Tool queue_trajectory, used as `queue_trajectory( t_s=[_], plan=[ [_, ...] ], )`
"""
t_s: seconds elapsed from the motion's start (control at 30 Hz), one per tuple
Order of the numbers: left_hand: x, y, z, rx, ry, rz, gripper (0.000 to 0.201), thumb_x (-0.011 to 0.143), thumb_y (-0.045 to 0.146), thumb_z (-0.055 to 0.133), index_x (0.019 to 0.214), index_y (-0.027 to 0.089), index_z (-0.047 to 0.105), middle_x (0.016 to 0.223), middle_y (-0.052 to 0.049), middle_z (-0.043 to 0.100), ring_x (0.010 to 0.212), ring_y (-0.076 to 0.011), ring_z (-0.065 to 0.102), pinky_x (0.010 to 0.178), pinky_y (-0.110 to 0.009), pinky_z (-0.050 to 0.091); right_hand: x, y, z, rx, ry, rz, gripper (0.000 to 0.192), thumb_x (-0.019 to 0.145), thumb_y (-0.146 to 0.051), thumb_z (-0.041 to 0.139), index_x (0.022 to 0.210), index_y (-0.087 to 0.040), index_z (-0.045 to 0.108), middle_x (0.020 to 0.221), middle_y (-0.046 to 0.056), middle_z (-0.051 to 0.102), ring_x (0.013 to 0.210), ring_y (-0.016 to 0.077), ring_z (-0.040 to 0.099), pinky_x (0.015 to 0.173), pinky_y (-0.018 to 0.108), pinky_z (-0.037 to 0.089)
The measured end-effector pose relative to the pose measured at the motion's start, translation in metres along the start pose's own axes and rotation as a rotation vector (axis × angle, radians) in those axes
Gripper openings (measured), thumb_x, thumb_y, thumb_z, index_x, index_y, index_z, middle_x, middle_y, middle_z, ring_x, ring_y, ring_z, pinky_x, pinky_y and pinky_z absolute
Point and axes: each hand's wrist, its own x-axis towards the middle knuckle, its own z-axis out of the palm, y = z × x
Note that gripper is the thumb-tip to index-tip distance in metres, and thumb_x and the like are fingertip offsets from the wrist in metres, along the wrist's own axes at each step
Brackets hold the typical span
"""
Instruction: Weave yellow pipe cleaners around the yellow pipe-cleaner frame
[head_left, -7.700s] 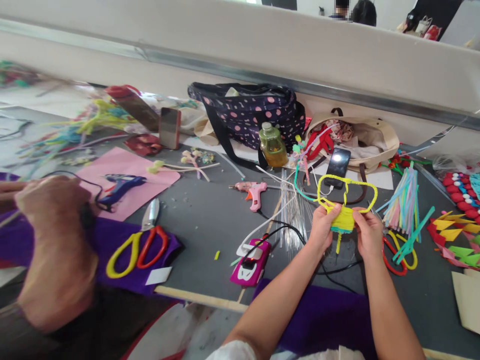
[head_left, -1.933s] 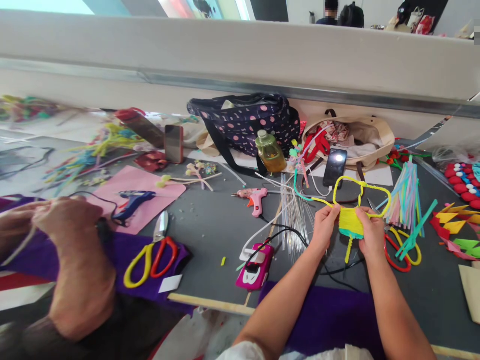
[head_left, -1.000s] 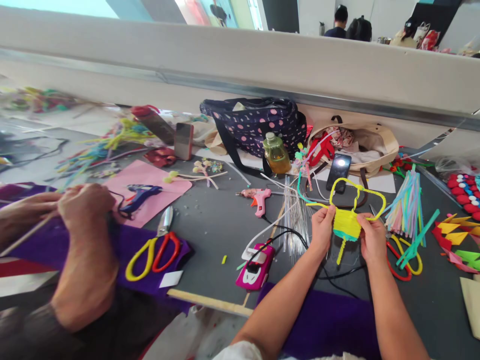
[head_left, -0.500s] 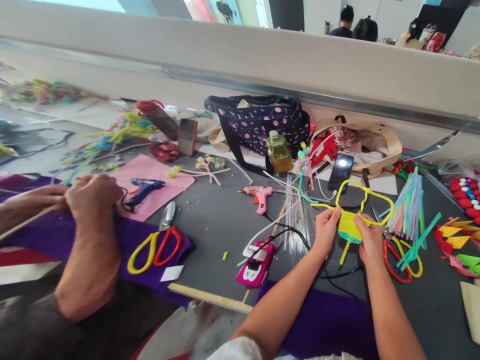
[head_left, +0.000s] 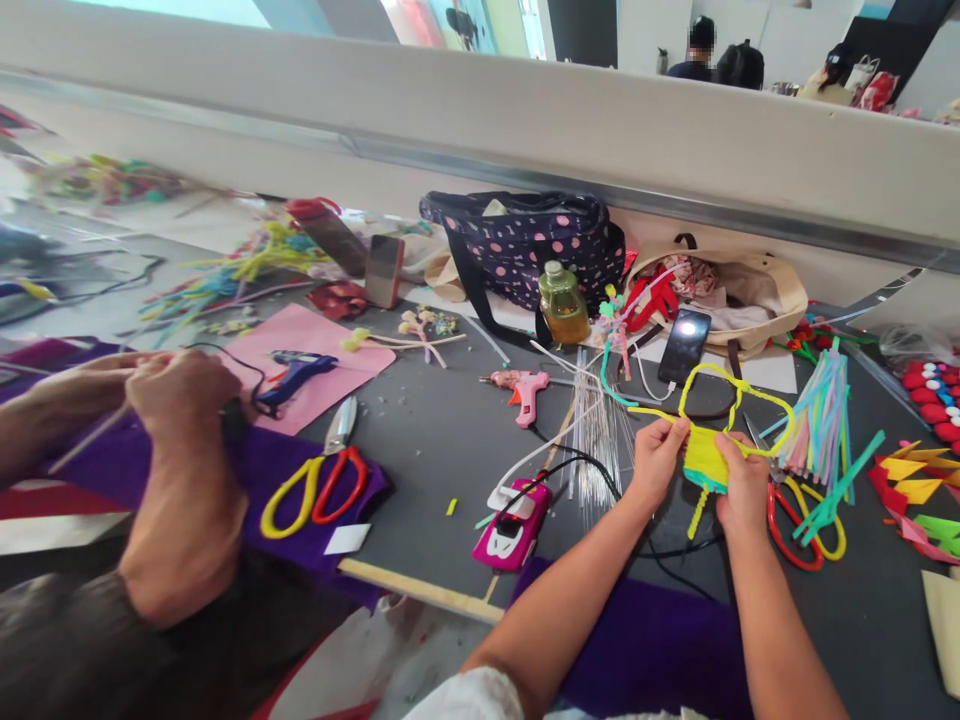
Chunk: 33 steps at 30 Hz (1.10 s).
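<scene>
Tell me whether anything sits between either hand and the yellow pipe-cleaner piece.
Nothing does. The left hand and right hand both pinch the yellow woven pipe-cleaner piece directly, above the grey table. The red and yellow scissors lie beside it, apart.

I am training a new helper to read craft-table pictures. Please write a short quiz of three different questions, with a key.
1. True or false: both the left hand and the right hand grip the yellow woven pipe-cleaner piece.
2. Which lies nearest the right hand?
A. the red-and-yellow-handled scissors
B. the pink hot-glue gun
C. the dark polka-dot fabric bag
3. Fill in: the blue hot-glue gun lies on a ____ paper sheet.

Key: 1 true; 2 A; 3 pink.
</scene>
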Motion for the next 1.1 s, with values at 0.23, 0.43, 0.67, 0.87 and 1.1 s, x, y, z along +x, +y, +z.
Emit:
queue_trajectory(
  t_s=[0.23,0.43,0.67,0.87,1.1],
  plan=[
    [-0.001,-0.003,0.002,-0.203,0.033,-0.156,0.044,0.067,0.053,0.074,0.059,0.015,0.055,0.056,0.003,0.047,0.053,-0.0084,0.039,0.054,-0.022,0.032,-0.006,-0.003,0.005,0.010,-0.038,0.002,0.028,0.060,-0.036,0.079,0.069,-0.016,0.061,0.062,0.000,0.066,0.053,0.0155,0.062,0.053,0.026,0.048],
    [-0.002,-0.001,0.001,-0.153,0.067,-0.112,0.045,0.071,0.052,0.072,0.056,0.015,0.052,0.054,0.004,0.041,0.051,-0.0073,0.034,0.051,-0.022,0.027,-0.008,-0.004,0.006,-0.014,-0.030,-0.015,0.027,0.061,-0.036,0.079,0.069,-0.017,0.061,0.057,-0.003,0.061,0.050,0.0137,0.058,0.052,0.025,0.046],
    [-0.003,0.000,-0.001,-0.012,0.084,0.017,0.045,0.076,0.051,0.067,0.055,0.014,0.053,0.054,0.003,0.040,0.053,-0.0079,0.033,0.051,-0.023,0.026,-0.010,-0.002,0.006,-0.007,-0.016,-0.052,0.028,0.061,-0.037,0.078,0.067,-0.017,0.060,0.058,-0.003,0.060,0.050,0.0130,0.056,0.052,0.025,0.046],
    [-0.006,-0.004,0.003,-0.295,0.042,-0.173,0.041,0.069,0.049,0.075,0.060,0.015,0.055,0.056,0.003,0.049,0.052,-0.0081,0.042,0.052,-0.022,0.033,-0.012,-0.002,0.007,-0.012,-0.008,-0.032,0.028,0.061,-0.037,0.077,0.070,-0.017,0.059,0.059,-0.003,0.061,0.051,0.0139,0.058,0.052,0.025,0.047],
    [-0.006,-0.003,0.005,-0.413,-0.009,-0.250,0.040,0.065,0.050,0.079,0.070,0.014,0.063,0.062,0.000,0.060,0.054,-0.0101,0.052,0.058,-0.024,0.042,-0.012,-0.003,0.008,-0.003,-0.019,0.013,0.030,0.061,-0.038,0.077,0.071,-0.017,0.058,0.061,-0.002,0.064,0.051,0.0146,0.060,0.051,0.025,0.047]
  ],
)
